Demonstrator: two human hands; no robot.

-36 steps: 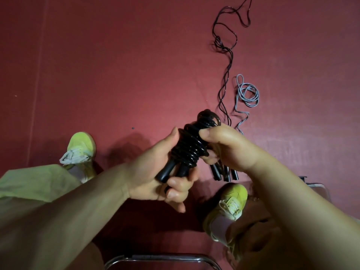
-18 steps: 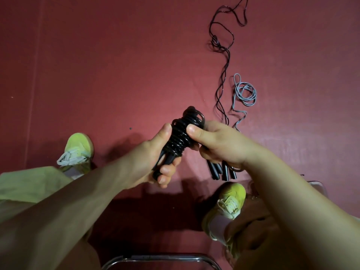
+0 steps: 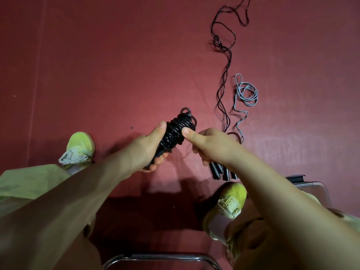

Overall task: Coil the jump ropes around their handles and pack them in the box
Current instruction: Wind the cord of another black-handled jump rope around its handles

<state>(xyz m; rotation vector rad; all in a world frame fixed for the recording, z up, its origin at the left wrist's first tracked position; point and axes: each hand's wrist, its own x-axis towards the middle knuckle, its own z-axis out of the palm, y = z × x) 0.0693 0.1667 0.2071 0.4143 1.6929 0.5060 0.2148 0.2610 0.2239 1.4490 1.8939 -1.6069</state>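
I grip one wound black rope (image 3: 178, 131) in both hands, left hand (image 3: 150, 151) and right hand (image 3: 206, 145); beyond it, loose ropes (image 3: 226, 78) remain uncoiled.

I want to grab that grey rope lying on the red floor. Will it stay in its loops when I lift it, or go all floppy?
Probably floppy: the thin grey jump rope lies in loose, uneven loops with a wavy tail, and nothing ties them. Lifted from one spot, the loops would likely fall open and dangle. It looks light, being so thin. The tightly wound black rope bundle would likely keep its shape better.
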